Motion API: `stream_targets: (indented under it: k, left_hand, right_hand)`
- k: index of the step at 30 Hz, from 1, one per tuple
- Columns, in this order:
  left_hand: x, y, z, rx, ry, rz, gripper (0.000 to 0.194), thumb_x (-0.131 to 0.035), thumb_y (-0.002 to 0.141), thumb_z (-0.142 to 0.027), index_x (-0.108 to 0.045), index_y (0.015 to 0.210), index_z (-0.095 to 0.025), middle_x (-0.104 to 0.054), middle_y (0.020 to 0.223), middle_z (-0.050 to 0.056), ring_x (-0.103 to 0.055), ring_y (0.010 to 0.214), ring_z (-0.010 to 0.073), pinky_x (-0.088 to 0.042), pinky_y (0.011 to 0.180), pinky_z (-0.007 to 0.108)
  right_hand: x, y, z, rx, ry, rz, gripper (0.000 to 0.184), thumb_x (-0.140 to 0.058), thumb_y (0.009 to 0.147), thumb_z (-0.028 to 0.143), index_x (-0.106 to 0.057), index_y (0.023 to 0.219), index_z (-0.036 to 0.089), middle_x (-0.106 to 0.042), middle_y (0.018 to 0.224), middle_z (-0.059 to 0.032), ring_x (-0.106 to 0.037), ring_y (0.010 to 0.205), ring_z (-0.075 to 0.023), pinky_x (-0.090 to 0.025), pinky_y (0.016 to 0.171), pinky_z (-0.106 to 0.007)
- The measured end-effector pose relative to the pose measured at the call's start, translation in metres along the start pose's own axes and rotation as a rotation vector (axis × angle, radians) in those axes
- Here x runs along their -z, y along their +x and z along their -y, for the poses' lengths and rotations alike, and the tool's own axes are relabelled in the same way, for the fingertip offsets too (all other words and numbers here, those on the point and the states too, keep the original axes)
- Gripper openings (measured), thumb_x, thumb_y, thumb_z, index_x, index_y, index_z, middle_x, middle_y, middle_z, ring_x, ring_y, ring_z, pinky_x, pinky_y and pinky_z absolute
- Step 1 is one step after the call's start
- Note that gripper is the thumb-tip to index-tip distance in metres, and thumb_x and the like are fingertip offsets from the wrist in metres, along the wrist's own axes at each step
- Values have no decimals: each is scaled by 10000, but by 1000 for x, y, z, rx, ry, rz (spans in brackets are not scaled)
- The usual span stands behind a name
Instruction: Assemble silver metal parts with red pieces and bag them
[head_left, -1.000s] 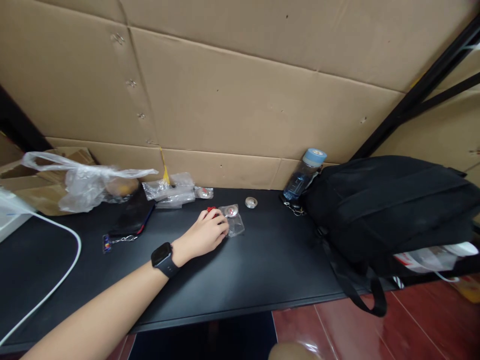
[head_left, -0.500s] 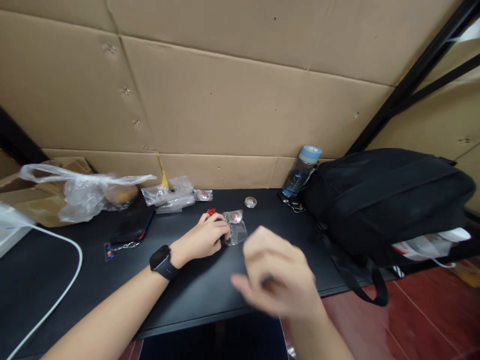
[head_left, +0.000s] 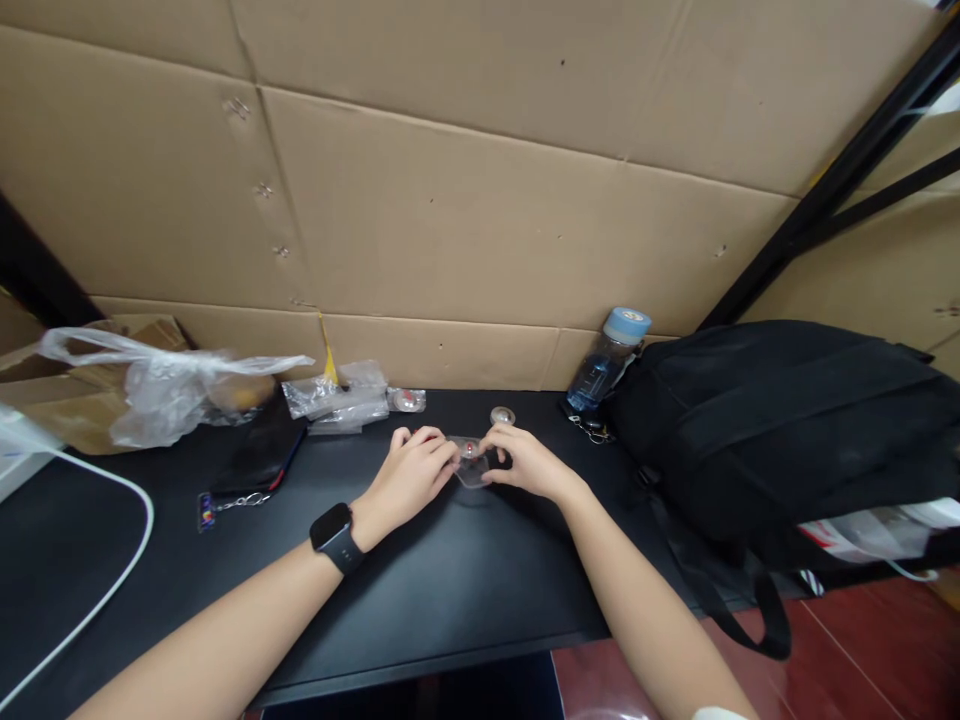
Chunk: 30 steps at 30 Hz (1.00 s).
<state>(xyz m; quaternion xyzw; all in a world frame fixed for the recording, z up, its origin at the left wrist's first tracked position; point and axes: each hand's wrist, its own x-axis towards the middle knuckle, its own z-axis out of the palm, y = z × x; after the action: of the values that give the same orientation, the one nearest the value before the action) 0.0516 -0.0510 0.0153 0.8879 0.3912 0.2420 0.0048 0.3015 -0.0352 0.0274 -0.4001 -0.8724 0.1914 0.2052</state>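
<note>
A small clear plastic bag [head_left: 472, 474] with a round red-and-clear item inside lies between my hands on the black tabletop. My left hand [head_left: 416, 468], with a dark watch on its wrist, has its curled fingers closed on the bag's left edge. Under those fingers a bit of red shows, mostly hidden. My right hand [head_left: 525, 462] pinches the bag's right side between thumb and fingers. Just behind the right hand sits a small round clear container [head_left: 502, 415]. Another bagged round item [head_left: 407, 401] rests farther back on the left.
Flat clear plastic bags [head_left: 345, 400] lie at the back left, near a tied plastic bag [head_left: 165, 395], a dark pouch [head_left: 262, 455] and a white cable [head_left: 142, 540]. A water bottle [head_left: 606, 360], keys [head_left: 592, 430] and a black backpack [head_left: 787, 420] stand right. Cardboard walls the back.
My right hand has come down from above the table's front, moving forward to the bag, and now pinches it. My left hand has stayed at the bag's left side.
</note>
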Motion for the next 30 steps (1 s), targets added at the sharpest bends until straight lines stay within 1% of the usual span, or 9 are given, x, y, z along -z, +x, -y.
stream_targets:
  k: [3, 6, 9, 13, 16, 19, 21, 25, 30]
  left_hand:
    - [0, 0, 1, 36, -35, 6, 151, -486, 1021, -279, -623, 973, -236, -728, 1011, 36, -552, 1092, 230, -274, 857, 399]
    - [-3, 0, 3, 117, -91, -7, 138, -487, 1018, -294, -617, 1012, -249, -736, 1006, 24, -567, 1071, 222, -269, 856, 389]
    - [-8, 0, 5, 236, -164, -35, 240, -522, 984, -293, -540, 1220, -258, -739, 947, 22, -593, 1036, 228, -277, 854, 382]
    - [-12, 0, 4, 267, -178, -41, 395, -524, 966, -274, -450, 1354, -257, -733, 920, 21, -606, 1017, 239, -290, 854, 389]
    - [-11, 0, 1, 186, -95, -21, 283, -480, 998, -257, -569, 1265, -288, -726, 1007, 45, -576, 1050, 241, -295, 842, 397]
    - [-11, 2, -3, 131, -3, -5, 284, -437, 1024, -305, -639, 1223, -281, -689, 1107, 80, -532, 1103, 261, -317, 856, 419]
    - [-11, 2, -4, 124, 46, -9, 320, -462, 1010, -394, -652, 1229, -259, -631, 1242, 115, -486, 1190, 297, -334, 892, 450]
    - [-11, 0, -5, 89, 94, 12, 401, -590, 911, -442, -651, 1240, -222, -512, 1426, 150, -375, 1331, 366, -341, 964, 515]
    - [-10, 2, -4, 85, 126, -26, 306, -537, 934, -255, -655, 1215, -229, -538, 1420, 126, -376, 1341, 345, -342, 973, 517]
  right_hand:
    - [0, 5, -1, 24, 39, 2, 67, -684, 911, 256, -702, 959, 212, -653, 1005, -40, -602, 800, -144, -481, 779, -265]
    - [-2, 7, -6, -34, 139, -5, 133, -623, 950, 294, -706, 931, 192, -684, 917, -37, -622, 767, -144, -486, 761, -266]
    - [-8, 6, -13, -160, 284, -6, 184, -621, 935, 348, -686, 906, 178, -683, 787, -17, -634, 713, -149, -487, 698, -257]
    - [-17, 6, -15, -229, 428, -18, 314, -678, 856, 274, -560, 1137, 199, -699, 787, 7, -655, 689, -150, -495, 668, -249]
    - [-17, 7, -11, -218, 335, -44, 485, -640, 857, 188, -454, 1303, 230, -681, 761, 41, -636, 657, -139, -487, 683, -253]
    - [-14, 5, -7, -184, 146, -24, 356, -560, 904, 158, -560, 1253, 227, -654, 818, 9, -628, 724, -148, -498, 766, -292]
    - [-11, 4, -5, -149, 16, 8, 307, -621, 876, 180, -646, 1181, 212, -640, 993, -55, -630, 920, -191, -493, 899, -348]
    - [-11, 3, -3, -115, -113, 39, 491, -813, 744, 267, -682, 1212, 198, -499, 1327, -133, -461, 1284, -311, -390, 1102, -456]
    - [-9, 5, -3, -64, -88, 37, 223, -612, 937, 238, -710, 1130, 188, -600, 1146, -109, -547, 1142, -244, -417, 1067, -420]
